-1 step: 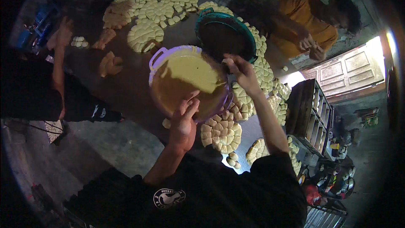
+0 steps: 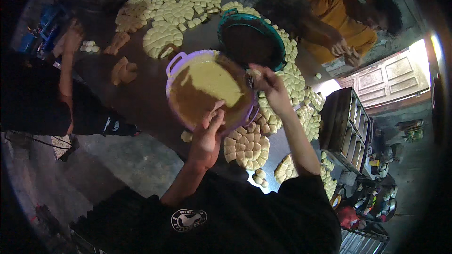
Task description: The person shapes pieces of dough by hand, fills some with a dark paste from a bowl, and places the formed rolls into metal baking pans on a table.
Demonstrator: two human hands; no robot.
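Over the near rim of a purple basin [image 2: 175, 68] is my left hand [image 2: 206, 136], palm turned up and fingers stretched apart, nothing visible in it. The basin holds a pale yellow filling [image 2: 214, 81], partly in shadow. To the right of the basin my right hand [image 2: 272, 89] is pinched on a small pale piece of dough [image 2: 254, 72]. Next to its fingertips is something dark that I cannot make out. Behind that hand stands a green basin [image 2: 278, 42] with a dark inside. Rounds of cut dough [image 2: 246, 148] lie near my right forearm.
More dough pieces [image 2: 176, 9] cover the far table and its right side. A co-worker in orange [image 2: 336, 23] works with both hands at the far right. Another person's arm [image 2: 67, 70] reaches in at the left. A dark rack [image 2: 346, 127] stands at the right.
My right hand has shifted slightly towards me and turned a little. My left hand has stayed almost still. The hands of the person in orange have moved slightly.
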